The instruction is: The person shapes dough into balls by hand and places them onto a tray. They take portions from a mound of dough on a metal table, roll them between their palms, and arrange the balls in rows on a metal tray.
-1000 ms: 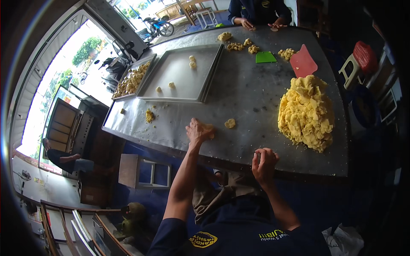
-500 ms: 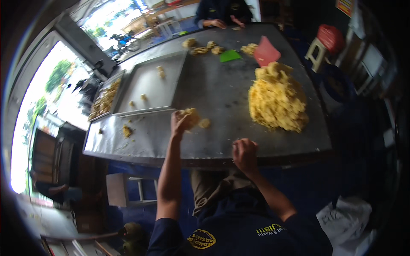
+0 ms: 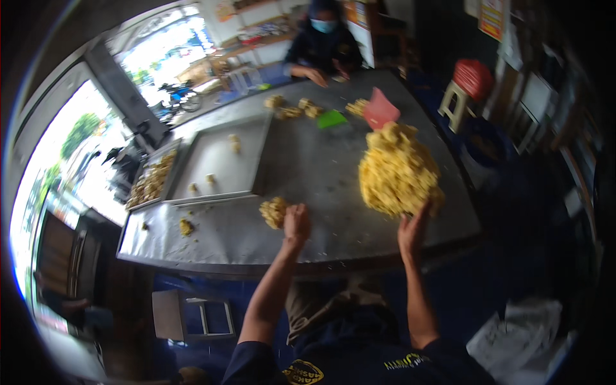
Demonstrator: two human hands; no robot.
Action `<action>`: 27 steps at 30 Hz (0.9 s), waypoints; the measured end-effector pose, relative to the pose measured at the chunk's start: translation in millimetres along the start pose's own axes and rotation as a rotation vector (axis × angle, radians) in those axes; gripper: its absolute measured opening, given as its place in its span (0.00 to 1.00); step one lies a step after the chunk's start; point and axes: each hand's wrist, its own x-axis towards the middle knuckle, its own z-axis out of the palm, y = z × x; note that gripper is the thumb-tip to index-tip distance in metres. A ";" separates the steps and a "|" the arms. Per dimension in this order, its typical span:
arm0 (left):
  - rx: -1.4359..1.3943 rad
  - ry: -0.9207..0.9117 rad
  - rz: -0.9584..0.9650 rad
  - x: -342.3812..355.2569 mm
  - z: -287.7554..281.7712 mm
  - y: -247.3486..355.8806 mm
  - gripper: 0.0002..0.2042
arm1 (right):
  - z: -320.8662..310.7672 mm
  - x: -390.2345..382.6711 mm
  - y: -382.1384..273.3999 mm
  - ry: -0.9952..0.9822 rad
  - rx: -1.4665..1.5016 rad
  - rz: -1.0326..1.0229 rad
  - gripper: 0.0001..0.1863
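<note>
A big mound of crumbly yellow dough [image 3: 398,170] is heaped on the right part of the metal table. My right hand [image 3: 414,232] touches its near edge, fingers stretched out and apart from the thumb. Further left lies a small clump of the same dough [image 3: 274,213]. Just right of that clump my left hand [image 3: 297,223] rests low over the tabletop, its fingers curled closed. Whatever those fingers hold is hidden from view.
A large metal tray [image 3: 218,157] with a few dough pieces lies left, beside a fuller tray [image 3: 154,179]. A pink scraper [image 3: 382,109] stands behind the mound; a green scraper [image 3: 332,119] lies nearby. Across the table [image 3: 314,167] sits a masked person [image 3: 324,51].
My left hand has shifted from the small clump to its right side, covering where a round piece lay. My right hand has opened and moved from the table's near edge to the mound.
</note>
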 end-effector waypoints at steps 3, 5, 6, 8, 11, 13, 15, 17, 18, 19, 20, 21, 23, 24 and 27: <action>-0.329 0.133 -0.287 14.7 -6.7 41.7 0.12 | -1.4 8.0 36.1 0.110 -0.225 -0.069 0.44; -0.416 0.085 -0.456 4.1 -10.0 22.5 0.13 | 7.3 4.5 23.8 0.106 -0.273 -0.015 0.39; -0.461 0.060 -0.535 -2.4 -11.2 13.9 0.14 | 11.5 3.2 17.2 0.065 -0.281 0.026 0.37; -0.449 0.094 -0.535 -9.6 -14.2 20.5 0.15 | 14.1 3.3 26.3 0.028 -0.320 0.100 0.29; -0.650 0.298 -0.473 -24.3 -24.3 29.4 0.13 | 15.8 4.9 38.0 0.066 -0.310 0.045 0.21; -1.002 0.379 -0.467 -32.1 -32.3 28.6 0.12 | 9.6 1.4 20.2 0.029 -0.295 0.043 0.21; -1.101 0.444 -0.487 -38.8 -35.1 35.2 0.10 | 6.1 3.6 21.4 -0.070 -0.287 0.107 0.19; -1.182 0.457 -0.502 -49.2 -35.6 46.3 0.10 | -0.4 4.5 27.0 -0.065 -0.358 -0.008 0.18; -1.203 0.447 -0.507 -54.4 -37.1 51.8 0.10 | -2.5 3.9 30.1 -0.063 -0.395 -0.066 0.18; -1.219 0.446 -0.512 -59.4 -36.2 52.4 0.10 | -2.6 2.9 28.2 -0.093 -0.387 -0.069 0.19; -1.271 0.448 -0.534 -63.7 -33.7 53.2 0.10 | -2.6 1.4 26.3 -0.123 -0.380 -0.071 0.19; -1.258 0.475 -0.518 -69.9 -31.5 56.4 0.10 | -3.0 -0.2 24.5 -0.152 -0.375 -0.074 0.20; -1.228 0.524 -0.487 -81.3 -30.5 61.8 0.11 | -4.4 -7.6 18.2 -0.116 -0.320 -0.136 0.19; -1.241 0.539 -0.484 -81.1 -30.4 62.0 0.12 | -5.3 -9.9 16.1 -0.098 -0.293 -0.168 0.19; -1.243 0.590 -0.498 -87.1 -28.3 57.4 0.13 | -7.2 -14.9 12.4 -0.240 -0.285 -0.156 0.16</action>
